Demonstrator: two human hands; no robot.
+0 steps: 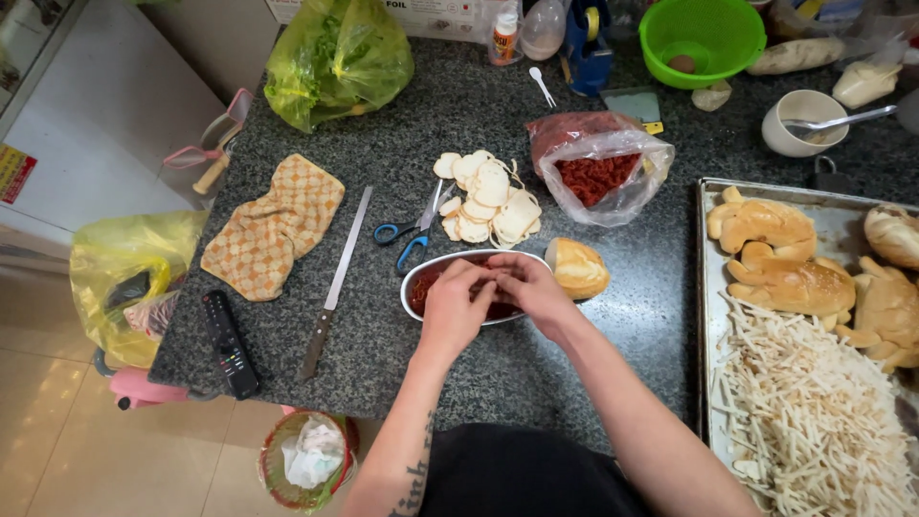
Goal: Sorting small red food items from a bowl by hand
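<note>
So the biggest thing here is the dark speckled stone counter (536, 364), with a metal baking tray (706, 287) on the right edge loaded with golden bread rolls (790, 282) and a heap of pale shredded strips (814, 421). Upper left there's a yellow-green plastic bag of leafy greens (335, 57), and a checkered orange cloth (273, 225) lies below it. A clear bag of red stuff (598, 172) sits past the middle, next to a pile of thin white slices (488, 201). A long knife (335, 278) lies near blue-handled scissors (410, 230). Dead centre near the front edge is the oval metal dish (414, 278) of red filling, with a bread roll (577, 266) touching its right side. Left hand (452, 304) and right hand (531, 287) both meet over the dish, fingers curled and pinching together at something small; can't tell what exactly
</note>
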